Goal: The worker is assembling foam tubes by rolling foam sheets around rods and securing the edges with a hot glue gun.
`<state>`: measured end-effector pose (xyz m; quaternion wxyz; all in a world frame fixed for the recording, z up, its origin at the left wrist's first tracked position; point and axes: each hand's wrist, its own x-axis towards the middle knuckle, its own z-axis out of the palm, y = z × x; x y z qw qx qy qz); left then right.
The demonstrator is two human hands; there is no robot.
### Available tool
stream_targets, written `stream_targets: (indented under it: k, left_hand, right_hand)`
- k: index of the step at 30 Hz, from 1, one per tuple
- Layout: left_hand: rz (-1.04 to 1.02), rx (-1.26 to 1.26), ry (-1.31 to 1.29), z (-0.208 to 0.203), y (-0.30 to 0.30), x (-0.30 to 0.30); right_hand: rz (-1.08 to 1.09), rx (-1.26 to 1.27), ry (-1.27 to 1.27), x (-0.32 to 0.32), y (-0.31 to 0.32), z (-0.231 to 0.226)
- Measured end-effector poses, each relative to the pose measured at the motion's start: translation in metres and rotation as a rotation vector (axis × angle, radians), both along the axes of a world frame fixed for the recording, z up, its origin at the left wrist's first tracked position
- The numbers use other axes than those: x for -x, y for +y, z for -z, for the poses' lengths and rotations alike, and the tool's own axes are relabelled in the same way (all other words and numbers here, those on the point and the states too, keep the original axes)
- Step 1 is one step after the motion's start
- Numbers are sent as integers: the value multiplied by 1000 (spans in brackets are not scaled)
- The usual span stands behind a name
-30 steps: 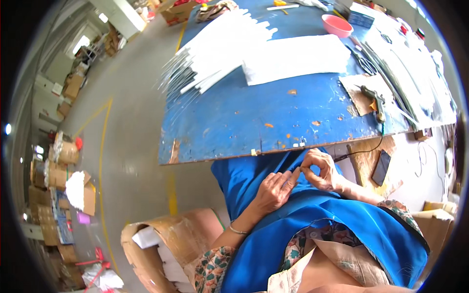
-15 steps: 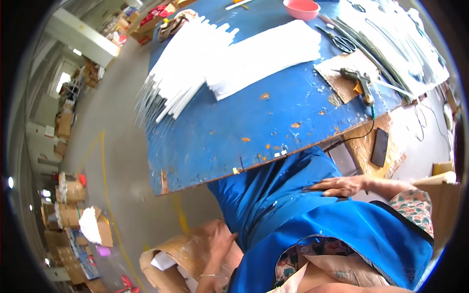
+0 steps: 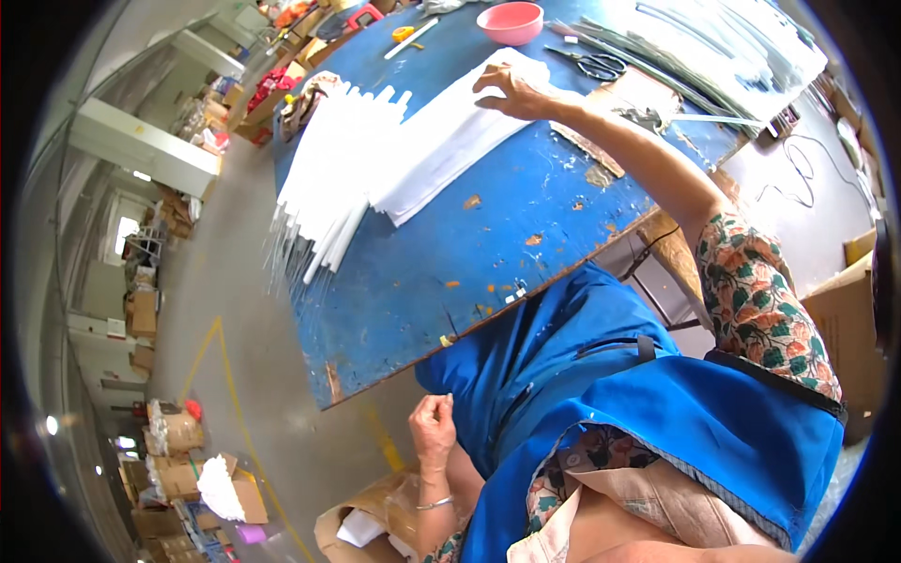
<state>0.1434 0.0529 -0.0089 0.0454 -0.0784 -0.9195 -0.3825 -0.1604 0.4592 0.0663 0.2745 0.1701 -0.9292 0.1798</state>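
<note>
My right hand (image 3: 516, 92) reaches over the blue table (image 3: 404, 310), fingers bent and apart, at the far end of a stack of white sheets (image 3: 441, 155). Whether the fingertips touch the sheets I cannot tell. Left of the stack lies a bundle of white strips or tubes (image 3: 324, 178), with thin clear ends fanning out toward the near left. My left hand (image 3: 434, 427) is closed in a fist beside my blue apron (image 3: 526, 338), below the table edge. Anything inside that fist is hidden.
A pink bowl (image 3: 511, 25), black-handled scissors (image 3: 601, 66) and long grey strips (image 3: 676, 94) lie at the back right. My right arm mostly hides the glue gun (image 3: 648, 118). An open cardboard box (image 3: 343, 530) stands low at my left; a cable (image 3: 798, 174) lies on the floor.
My right hand has gone from my lap up and forward to the white sheets. My left hand has risen from beside the box and closed into a fist. The whole view has shifted.
</note>
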Motion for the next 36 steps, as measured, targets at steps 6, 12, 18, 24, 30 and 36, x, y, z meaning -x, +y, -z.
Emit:
stream_targets:
  k: [6, 12, 18, 24, 30, 36]
  left_hand:
    - [-305, -360, -264, 45, -12, -64]
    - [-535, -491, -312, 56, -7, -61]
    - [-589, -783, -315, 72, -11, -44]
    - [-592, -851, -270, 99, -18, -44]
    - [-637, -960, -297, 71, -28, -45]
    - [-206, -352, 437, 1, -21, 18]
  right_hand:
    - [70, -240, 120, 26, 5, 25]
    - [83, -239, 62, 27, 0, 8]
    - [-100, -83, 75, 44, -12, -35]
    - [166, -862, 715, 52, -40, -73]
    - [-290, -312, 470, 41, -100, -111]
    - [-497, -392, 651, 2, -171, -167]
